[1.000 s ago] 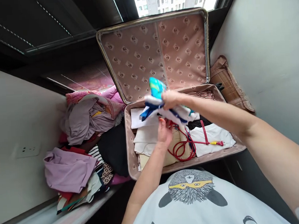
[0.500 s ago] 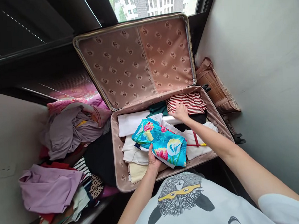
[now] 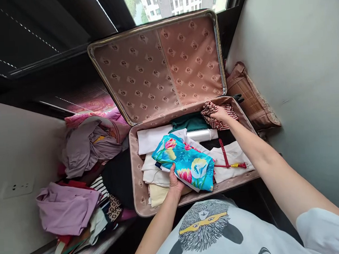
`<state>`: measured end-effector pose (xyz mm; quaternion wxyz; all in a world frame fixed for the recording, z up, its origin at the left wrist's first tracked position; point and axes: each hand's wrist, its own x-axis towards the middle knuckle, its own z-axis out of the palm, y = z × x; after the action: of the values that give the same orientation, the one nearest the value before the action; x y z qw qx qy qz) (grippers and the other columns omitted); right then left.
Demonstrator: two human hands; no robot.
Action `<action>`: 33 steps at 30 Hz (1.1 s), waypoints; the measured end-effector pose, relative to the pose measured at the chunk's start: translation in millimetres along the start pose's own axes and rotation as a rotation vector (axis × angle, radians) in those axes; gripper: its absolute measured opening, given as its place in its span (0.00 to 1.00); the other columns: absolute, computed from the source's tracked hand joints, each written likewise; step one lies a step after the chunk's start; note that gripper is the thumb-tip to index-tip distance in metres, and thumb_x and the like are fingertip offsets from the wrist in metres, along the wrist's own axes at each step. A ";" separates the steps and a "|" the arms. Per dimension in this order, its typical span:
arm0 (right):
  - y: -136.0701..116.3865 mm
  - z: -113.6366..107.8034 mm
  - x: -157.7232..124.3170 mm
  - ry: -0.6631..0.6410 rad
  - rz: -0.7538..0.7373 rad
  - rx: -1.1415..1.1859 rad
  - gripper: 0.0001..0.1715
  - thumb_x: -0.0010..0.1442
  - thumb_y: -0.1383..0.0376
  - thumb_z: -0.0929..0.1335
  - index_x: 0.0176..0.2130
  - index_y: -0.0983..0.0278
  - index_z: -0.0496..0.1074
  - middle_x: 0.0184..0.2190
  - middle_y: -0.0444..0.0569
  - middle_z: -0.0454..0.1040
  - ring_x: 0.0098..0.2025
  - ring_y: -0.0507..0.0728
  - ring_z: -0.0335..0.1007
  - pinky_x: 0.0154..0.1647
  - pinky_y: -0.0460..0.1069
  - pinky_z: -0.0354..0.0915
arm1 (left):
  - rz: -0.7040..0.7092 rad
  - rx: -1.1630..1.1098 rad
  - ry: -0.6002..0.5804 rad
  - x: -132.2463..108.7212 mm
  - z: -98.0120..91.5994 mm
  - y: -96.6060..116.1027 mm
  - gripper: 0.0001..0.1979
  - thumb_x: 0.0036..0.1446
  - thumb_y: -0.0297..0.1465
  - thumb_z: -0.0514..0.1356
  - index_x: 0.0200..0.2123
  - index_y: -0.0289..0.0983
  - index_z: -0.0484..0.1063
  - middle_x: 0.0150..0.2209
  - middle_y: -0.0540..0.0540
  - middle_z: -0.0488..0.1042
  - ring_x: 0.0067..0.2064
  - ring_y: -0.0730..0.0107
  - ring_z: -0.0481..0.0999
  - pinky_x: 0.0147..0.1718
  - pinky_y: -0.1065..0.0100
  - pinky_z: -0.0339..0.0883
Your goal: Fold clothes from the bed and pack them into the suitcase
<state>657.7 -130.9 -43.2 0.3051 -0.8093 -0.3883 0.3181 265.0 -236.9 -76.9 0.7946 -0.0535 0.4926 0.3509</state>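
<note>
An open suitcase (image 3: 135,173) with patterned pink lining holds folded clothes. My left hand (image 3: 176,182) is closed on the near edge of a folded blue floral garment (image 3: 176,160), its thumb on top and its other fingers hidden underneath. At the back right, my right hand (image 3: 220,115) grips a bunched red-and-white striped garment (image 3: 230,109). Beside that lies a dark green cloth (image 3: 190,122), with a silver cylinder (image 3: 199,135) in front of it. A dark red strap (image 3: 223,152) rests on white clothing (image 3: 231,158) at the right.
The suitcase lid (image 3: 156,71) leans back against the window. Left of the case, a lilac garment (image 3: 69,208) tops a pile of clothes, with more grey-purple clothing (image 3: 86,145) behind. A brown woven bag (image 3: 252,97) stands between the case and the right wall (image 3: 301,61).
My right hand has moved right, dragging and crumpling the striped garment. More of the green cloth and silver cylinder now shows. My left hand keeps its hold on the floral garment.
</note>
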 end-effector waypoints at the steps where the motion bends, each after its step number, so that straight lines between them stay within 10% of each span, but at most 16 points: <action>1: 1.7 -17.3 -2.7 -0.002 -0.028 0.040 0.25 0.49 0.64 0.73 0.48 0.69 0.77 0.46 0.55 0.82 0.49 0.63 0.78 0.57 0.59 0.71 | -0.005 0.008 -0.005 0.2 -0.7 0.6 0.33 0.59 0.41 0.67 0.66 0.37 0.70 0.54 0.36 0.81 0.53 0.46 0.82 0.62 0.46 0.69; 6: -24.1 -88.1 -18.9 -0.056 -0.165 0.276 0.27 0.42 0.60 0.78 0.42 0.69 0.79 0.40 0.50 0.83 0.44 0.60 0.79 0.54 0.56 0.74 | 0.008 0.022 -0.017 0.3 -0.6 2.9 0.34 0.58 0.40 0.68 0.67 0.41 0.69 0.56 0.38 0.81 0.55 0.45 0.81 0.62 0.46 0.70; 11: -106.2 -123.6 -47.5 -0.241 -0.486 0.379 0.34 0.39 0.54 0.82 0.44 0.69 0.80 0.40 0.49 0.83 0.47 0.63 0.79 0.55 0.57 0.74 | 0.019 0.035 -0.008 -1.9 2.5 2.5 0.33 0.56 0.41 0.69 0.64 0.41 0.72 0.52 0.39 0.82 0.54 0.45 0.82 0.60 0.46 0.72; 16: -138.8 -61.6 -115.9 -0.476 -0.852 0.255 0.45 0.49 0.54 0.80 0.63 0.63 0.73 0.55 0.52 0.79 0.55 0.62 0.76 0.59 0.54 0.70 | -0.026 0.043 -0.072 -5.0 4.3 2.4 0.32 0.55 0.48 0.69 0.58 0.39 0.75 0.50 0.39 0.83 0.56 0.47 0.81 0.61 0.46 0.71; 22: -48.4 61.8 -219.8 -0.751 -0.944 -0.495 0.46 0.51 0.69 0.74 0.67 0.56 0.70 0.67 0.58 0.69 0.69 0.72 0.61 0.68 0.70 0.53 | -0.098 0.229 -0.079 -8.7 0.7 5.9 0.30 0.59 0.60 0.59 0.48 0.41 0.78 0.47 0.39 0.82 0.59 0.48 0.78 0.53 0.53 0.75; 27: -7.7 70.8 -243.4 -0.714 -0.942 -0.656 0.52 0.49 0.71 0.70 0.71 0.54 0.64 0.73 0.55 0.60 0.74 0.71 0.52 0.70 0.70 0.48 | -0.064 0.280 -0.011 -10.6 14.7 3.1 0.18 0.52 0.38 0.70 0.44 0.34 0.79 0.38 0.38 0.84 0.48 0.49 0.84 0.49 0.53 0.78; 33: -41.8 66.5 -250.4 -0.596 -1.080 -0.689 0.50 0.48 0.71 0.70 0.69 0.51 0.68 0.69 0.54 0.66 0.68 0.72 0.62 0.62 0.69 0.58 | -0.070 0.246 0.012 -16.1 22.3 19.4 0.12 0.42 0.25 0.68 0.34 0.29 0.78 0.30 0.37 0.82 0.39 0.50 0.85 0.42 0.57 0.79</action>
<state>465.4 -299.0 16.7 0.0274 -0.4324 -0.8811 0.1895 265.4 -220.9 -47.3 0.8039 0.0253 0.5346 0.2595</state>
